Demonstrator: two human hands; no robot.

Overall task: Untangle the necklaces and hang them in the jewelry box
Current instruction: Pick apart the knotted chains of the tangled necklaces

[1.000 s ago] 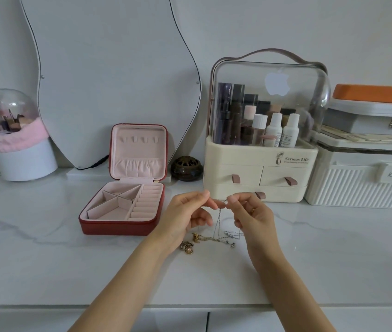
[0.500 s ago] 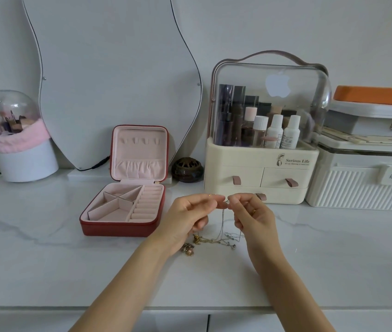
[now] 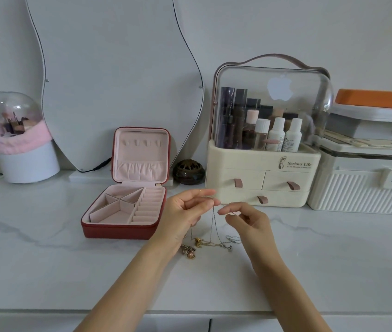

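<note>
A tangle of thin necklaces (image 3: 210, 244) lies on the white marble counter (image 3: 46, 259), with gold and pinkish pendants at its left. My left hand (image 3: 185, 214) pinches a fine silver chain (image 3: 214, 221) and lifts it above the heap. My right hand (image 3: 245, 219) pinches the same chain just to the right, slightly lower. The chain hangs down between both hands into the tangle. The red jewelry box (image 3: 125, 212) stands open to the left of my hands, its pink lid upright with small hooks and a pouch, its compartments bare.
A curved mirror (image 3: 113, 68) leans on the wall behind the box. A small brown jar (image 3: 188, 172) sits beside it. A cream cosmetics organiser (image 3: 264, 149) with drawers and white storage boxes (image 3: 367, 168) stand at the right. A domed brush holder (image 3: 20, 140) stands far left.
My hands have drawn slightly apart, the right one dropping a little, so the chain between them spreads. The tangle on the counter stays in place.
</note>
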